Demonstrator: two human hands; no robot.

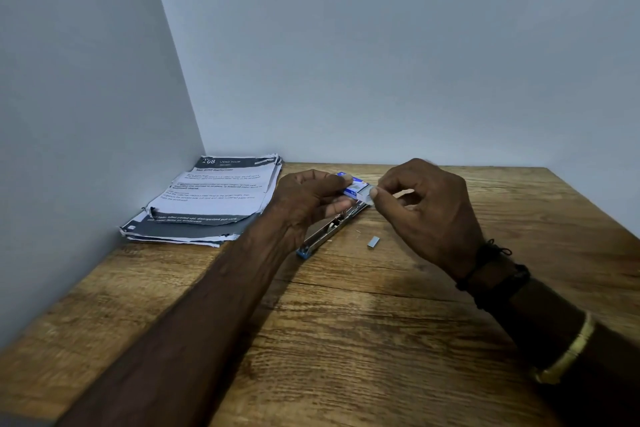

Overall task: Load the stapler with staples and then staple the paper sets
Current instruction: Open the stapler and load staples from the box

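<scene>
My left hand (311, 199) holds a small blue and white staple box (354, 186) above the table. My right hand (426, 208) pinches the white inner tray at the box's right end between thumb and forefinger. Under both hands the stapler (323, 234) lies flat and opened out on the wooden table (346, 322), a metal channel with a blue end cap nearest me. A short loose strip of staples (373, 241) lies on the wood just right of the stapler. The printed paper sets (207, 201) sit stacked in the back left corner.
Grey walls close off the table at the left and the back. The table's right edge runs diagonally at the far right. My right wrist wears dark bands and a gold bangle (568, 350).
</scene>
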